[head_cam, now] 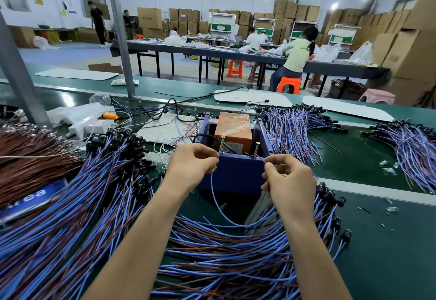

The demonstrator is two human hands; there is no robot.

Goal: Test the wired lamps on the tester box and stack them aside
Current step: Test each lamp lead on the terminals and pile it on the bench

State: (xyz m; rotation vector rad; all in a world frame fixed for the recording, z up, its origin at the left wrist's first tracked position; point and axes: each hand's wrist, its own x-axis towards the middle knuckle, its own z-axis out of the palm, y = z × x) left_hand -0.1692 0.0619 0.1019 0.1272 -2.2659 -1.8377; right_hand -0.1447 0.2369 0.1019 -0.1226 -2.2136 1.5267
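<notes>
The left hand pinches a thin blue lamp wire at the purple plastic tester box rim on the green desk; the right hand has its grip clamped on the brown wire

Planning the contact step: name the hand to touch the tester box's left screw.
Left. The left hand pinches the blue wire beside the left screw; the right hand pinches a brown wire by the right screw.
</notes>
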